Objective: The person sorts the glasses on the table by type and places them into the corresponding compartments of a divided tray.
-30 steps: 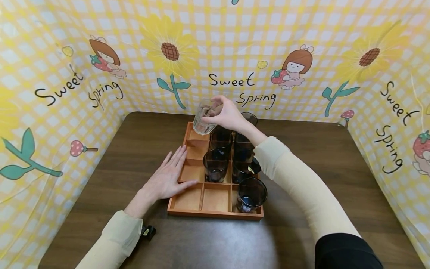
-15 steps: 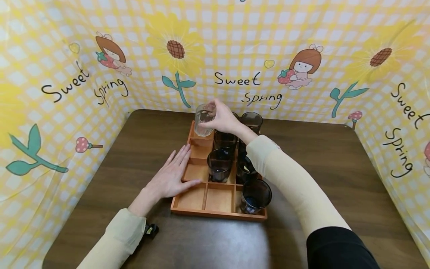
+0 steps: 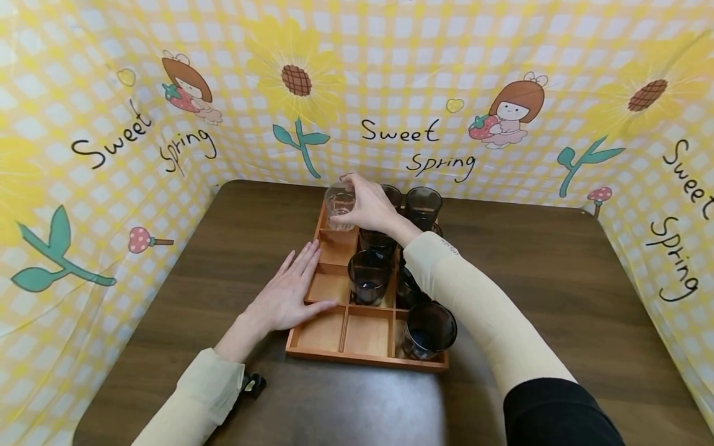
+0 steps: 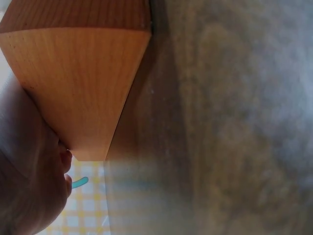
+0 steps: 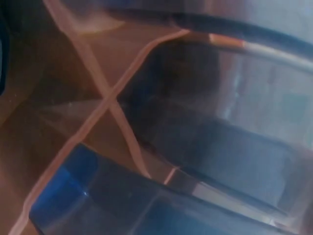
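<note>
A clear drinking glass (image 3: 338,207) stands upright in or just over the far-left compartment of the wooden divided tray (image 3: 368,359). My right hand (image 3: 370,204) pinches it near the rim, thumb on the near side. Whether its base touches the tray floor I cannot tell. My left hand (image 3: 287,294) rests with straight fingers along the tray's left edge, its thumb reaching over a near-left compartment. In the left wrist view that hand (image 4: 29,166) lies against the tray's wooden side wall (image 4: 78,83). Dark glass fills the right wrist view, where the right hand is not seen.
Several dark tinted glasses stand in the middle and right columns, among them one dark glass (image 3: 369,282) in the middle and another (image 3: 428,331) at the near-right corner. The right forearm passes over some of them. The brown table (image 3: 524,272) ends at a yellow checked cloth (image 3: 390,80).
My right hand has lowered the clear glass toward the far-left compartment and turned it from tilted to upright. The left hand stays at the tray's edge. The head view has shifted slightly.
</note>
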Tool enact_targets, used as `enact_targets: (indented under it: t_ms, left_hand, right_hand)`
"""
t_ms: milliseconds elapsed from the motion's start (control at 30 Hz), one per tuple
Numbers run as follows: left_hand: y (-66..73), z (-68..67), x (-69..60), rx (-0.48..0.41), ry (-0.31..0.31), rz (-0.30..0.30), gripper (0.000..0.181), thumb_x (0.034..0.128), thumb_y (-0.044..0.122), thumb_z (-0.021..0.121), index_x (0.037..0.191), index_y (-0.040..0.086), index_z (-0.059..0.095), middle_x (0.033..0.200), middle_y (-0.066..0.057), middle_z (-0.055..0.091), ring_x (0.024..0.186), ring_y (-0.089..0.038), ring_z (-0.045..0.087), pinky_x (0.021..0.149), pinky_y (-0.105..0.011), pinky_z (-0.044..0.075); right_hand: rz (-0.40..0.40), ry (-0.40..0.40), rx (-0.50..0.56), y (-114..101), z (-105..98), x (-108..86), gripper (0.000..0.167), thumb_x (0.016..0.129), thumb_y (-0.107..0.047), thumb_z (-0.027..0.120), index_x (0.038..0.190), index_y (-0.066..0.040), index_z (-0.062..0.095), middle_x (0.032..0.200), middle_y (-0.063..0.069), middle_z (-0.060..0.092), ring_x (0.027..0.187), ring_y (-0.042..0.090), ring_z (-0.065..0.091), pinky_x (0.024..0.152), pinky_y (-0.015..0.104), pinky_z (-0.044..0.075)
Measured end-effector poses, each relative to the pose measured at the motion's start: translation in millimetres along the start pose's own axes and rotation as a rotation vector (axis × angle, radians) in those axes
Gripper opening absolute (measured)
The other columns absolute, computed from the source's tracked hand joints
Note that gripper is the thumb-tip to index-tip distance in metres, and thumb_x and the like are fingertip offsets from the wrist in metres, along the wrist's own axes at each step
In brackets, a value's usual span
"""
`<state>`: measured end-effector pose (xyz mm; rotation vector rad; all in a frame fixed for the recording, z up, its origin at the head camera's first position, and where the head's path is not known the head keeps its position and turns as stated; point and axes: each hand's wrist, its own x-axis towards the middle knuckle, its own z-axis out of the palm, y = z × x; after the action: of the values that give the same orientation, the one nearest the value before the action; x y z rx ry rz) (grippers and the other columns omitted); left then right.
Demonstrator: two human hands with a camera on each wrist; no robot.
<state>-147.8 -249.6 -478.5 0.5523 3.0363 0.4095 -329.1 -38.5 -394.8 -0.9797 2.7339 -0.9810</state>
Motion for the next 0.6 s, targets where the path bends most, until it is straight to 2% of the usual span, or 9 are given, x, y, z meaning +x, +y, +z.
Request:
enact_targets:
  t_ms: [67,233,300,400,500,600]
  left_hand:
    - [0.4,1.2,0.4,-0.001,-0.004,-0.001,0.118,0.0998,0.079,0.058,0.176,0.001,0.012,0.188,-0.014,0.002,0.176,-0.030,0.005,0.142,-0.059,0.011]
    - [0.2,-0.3,2.1,0.014,0.000,-0.001,0.119,0.0993,0.079,0.059,0.176,0.000,0.014,0.187,-0.014,0.003,0.176,-0.029,0.005,0.142,-0.057,0.010]
    - [-0.1,-0.7,2.9,0.024,0.005,0.004,0.119,0.0994,0.079,0.058,0.175,-0.001,0.014,0.187,-0.015,0.004,0.176,-0.030,0.006,0.142,-0.057,0.010]
    - [-0.2,-0.5,3.1,0.029,0.007,0.007,0.119,0.0996,0.079,0.058,0.175,-0.001,0.015,0.187,-0.015,0.005,0.176,-0.030,0.006,0.142,-0.058,0.010]
    - [0.1,0.3,1.9,0.027,0.004,0.003,0.118,0.0999,0.079,0.058,0.175,-0.001,0.014,0.187,-0.015,0.004,0.176,-0.030,0.006,0.142,-0.057,0.010]
    - [0.4,1.3,0.1,0.020,-0.003,-0.005,0.118,0.0999,0.079,0.058,0.176,0.000,0.013,0.187,-0.014,0.003,0.176,-0.030,0.005,0.142,-0.058,0.010]
  right_hand:
    - [0.005,-0.004,-0.038,-0.7,0.6,-1.6,0.090,0.090,-0.042,0.090,0.161,-0.008,0.047,0.153,0.013,0.065,0.144,0.030,0.060,0.125,0.050,0.046]
    - [0.029,-0.030,-0.113,-3.0,0.2,0.1,0.091,0.092,-0.047,0.088,0.163,-0.012,0.044,0.152,0.010,0.066,0.145,0.028,0.059,0.137,0.050,0.029]
    - [0.042,-0.058,-0.165,-3.8,0.0,1.9,0.092,0.094,-0.049,0.086,0.165,-0.010,0.042,0.152,0.011,0.066,0.147,0.030,0.058,0.140,0.050,0.021]
    - [0.057,-0.109,-0.272,-5.5,0.3,4.2,0.095,0.095,-0.053,0.083,0.166,-0.007,0.040,0.155,0.014,0.065,0.152,0.034,0.054,0.141,0.048,0.019]
    - [0.068,-0.166,-0.373,-8.2,1.3,5.4,0.097,0.099,-0.058,0.077,0.170,-0.007,0.035,0.164,0.016,0.057,0.160,0.037,0.044,0.142,0.048,0.016]
    - [0.085,-0.221,-0.429,-10.2,3.4,6.1,0.099,0.103,-0.061,0.070,0.175,-0.009,0.025,0.174,0.014,0.046,0.167,0.036,0.034,0.143,0.047,0.010]
